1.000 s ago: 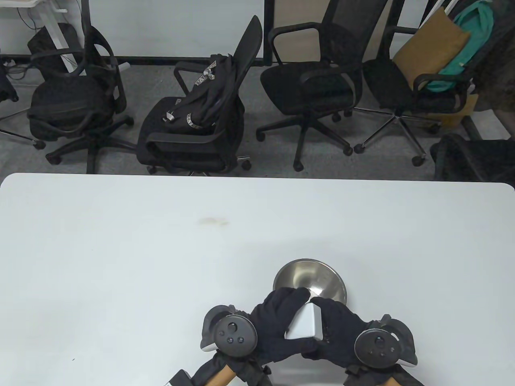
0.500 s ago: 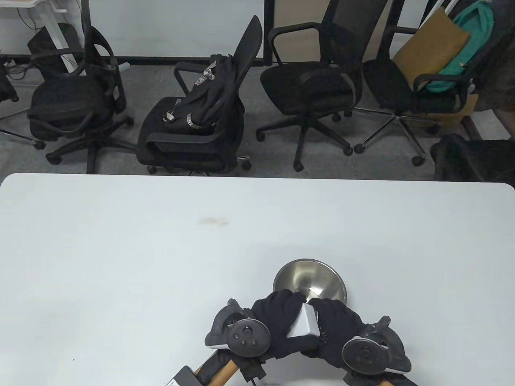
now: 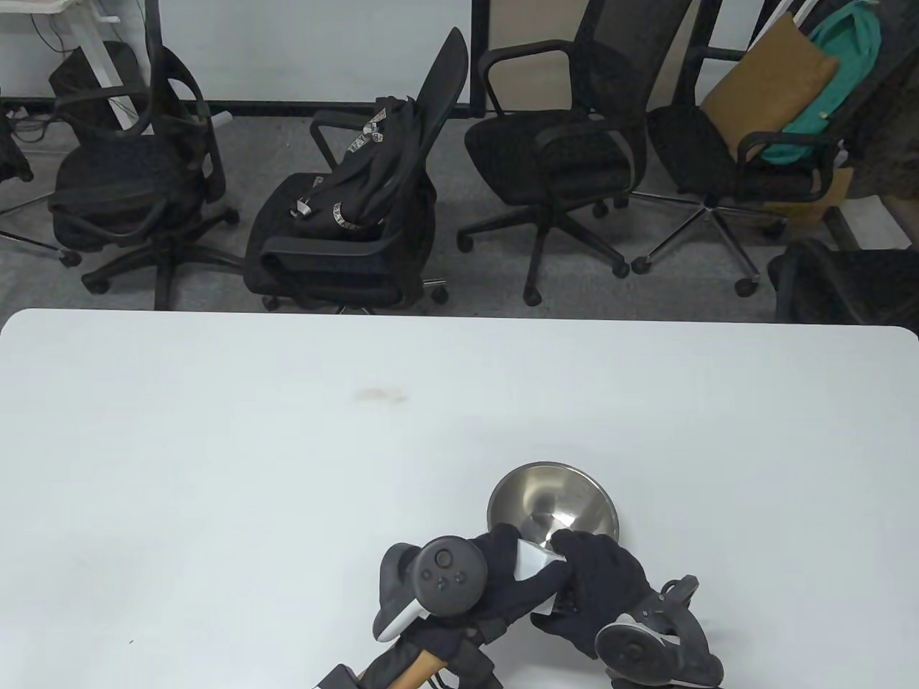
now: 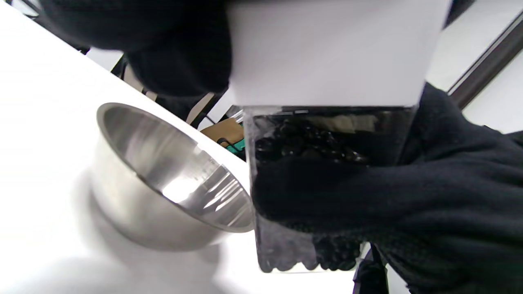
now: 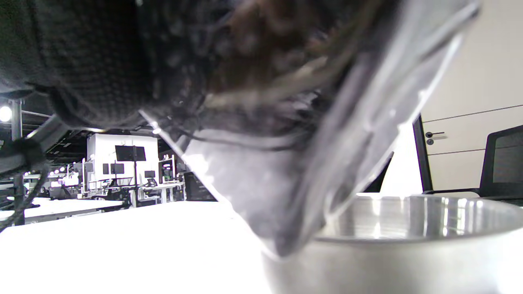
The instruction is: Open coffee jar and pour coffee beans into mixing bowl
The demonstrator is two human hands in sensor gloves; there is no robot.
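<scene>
While the left hand (image 3: 502, 578) grips the white lid (image 3: 530, 558) of the jar (image 4: 327, 183), fingers closed over its top, the right hand (image 3: 599, 581) wraps around the clear body below. Both hold the jar tilted, raised off the table (image 3: 215, 445), just in front of the steel bowl (image 3: 553, 499). Dark beans (image 4: 310, 139) show through the jar's wall. Lid is on.
</scene>
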